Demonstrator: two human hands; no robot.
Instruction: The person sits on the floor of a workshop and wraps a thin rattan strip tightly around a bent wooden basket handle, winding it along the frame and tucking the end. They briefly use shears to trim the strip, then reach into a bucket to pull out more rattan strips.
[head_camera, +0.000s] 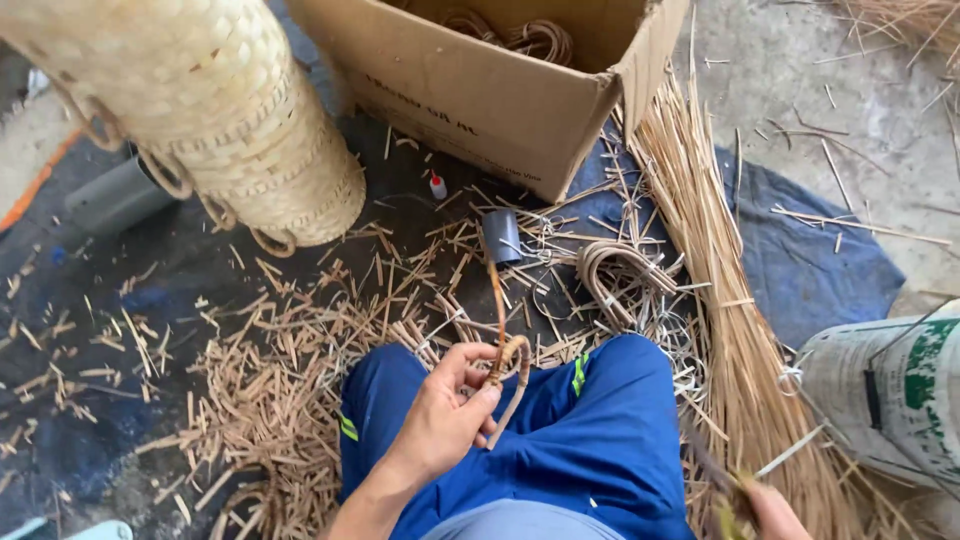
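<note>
My left hand (445, 412) is closed on a small bent rattan loop (512, 352) with a long reddish strip (497, 300) rising from it, held above my blue-trousered leg (590, 420). My right hand (765, 508) shows only partly at the bottom edge, gripping a dark tool (715, 478) that I cannot identify, beside a thin cane strip (790, 452). A long bundle of cane strips (715, 290) lies on the floor just right of my leg.
A stack of woven baskets (235, 120) stands upper left. A cardboard box (500, 95) with rattan loops inside sits at the top. A grey tube piece (501, 235), a small glue bottle (437, 186), a coil of cane (620, 275), cane offcuts (300, 350) and a white sack (890, 390) surround me.
</note>
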